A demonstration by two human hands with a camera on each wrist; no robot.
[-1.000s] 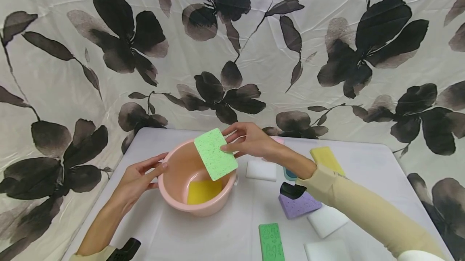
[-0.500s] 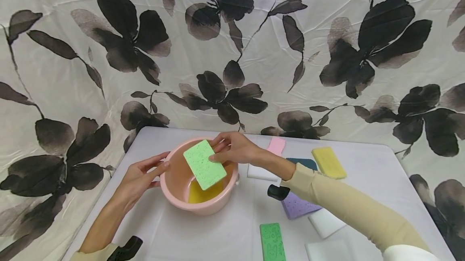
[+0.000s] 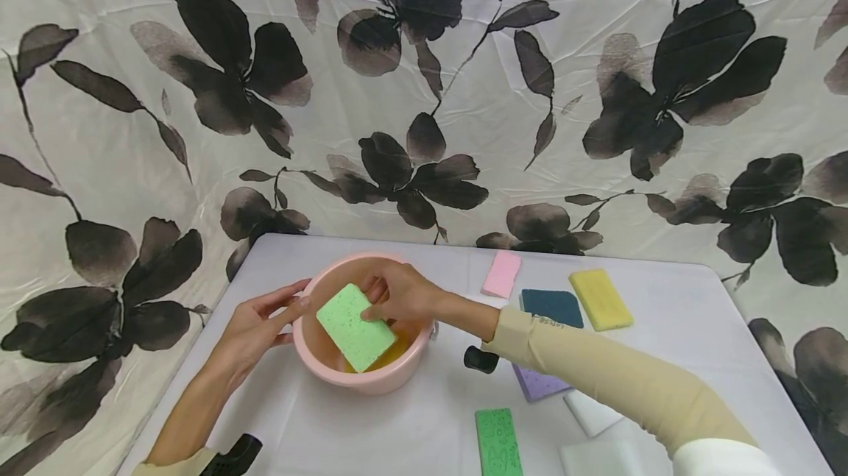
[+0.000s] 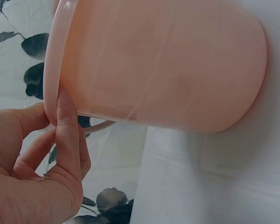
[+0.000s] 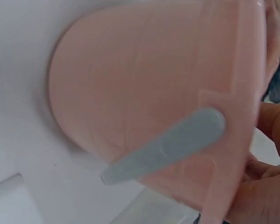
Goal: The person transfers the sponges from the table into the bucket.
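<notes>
A light-green speckled sponge is tilted inside the mouth of a pink bucket. My right hand pinches this sponge by its right edge, thumb on the face towards me. Below it, a yellow sponge in the bucket is mostly hidden. My left hand grips the bucket's left rim; in the left wrist view, the thumb and fingers of that hand pinch the rim from both sides. The right wrist view shows the bucket's outer wall and its grey handle; the green sponge is hidden there.
On the white table lie a pink sponge, a dark teal one, a yellow one and a purple one partly under my right sleeve. White sponges and a green patterned sponge lie nearer. A floral sheet hangs behind.
My right hand has moved left and down, bringing the light-green sponge from above the bucket's right rim into its mouth. The left hand stays on the rim.
</notes>
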